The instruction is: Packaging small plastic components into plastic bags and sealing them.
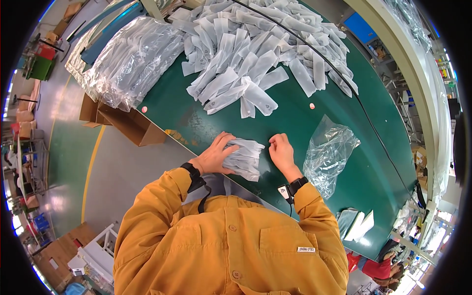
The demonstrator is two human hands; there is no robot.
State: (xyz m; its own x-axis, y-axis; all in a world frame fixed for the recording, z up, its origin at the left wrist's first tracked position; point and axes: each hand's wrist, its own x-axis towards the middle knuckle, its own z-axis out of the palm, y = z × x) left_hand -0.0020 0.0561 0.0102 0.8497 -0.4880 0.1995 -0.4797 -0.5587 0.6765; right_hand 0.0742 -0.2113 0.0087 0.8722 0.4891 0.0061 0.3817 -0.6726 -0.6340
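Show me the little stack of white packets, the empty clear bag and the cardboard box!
stack of white packets [244, 158], head view, middle of stack.
clear bag [328, 153], head view, crinkled middle.
cardboard box [132, 125], head view, open flap.

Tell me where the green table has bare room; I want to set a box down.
Bare table lies between the big pile of sleeves and the hands, and right of the clear bag. Crowded: the far end, and around the small stack under the left hand.
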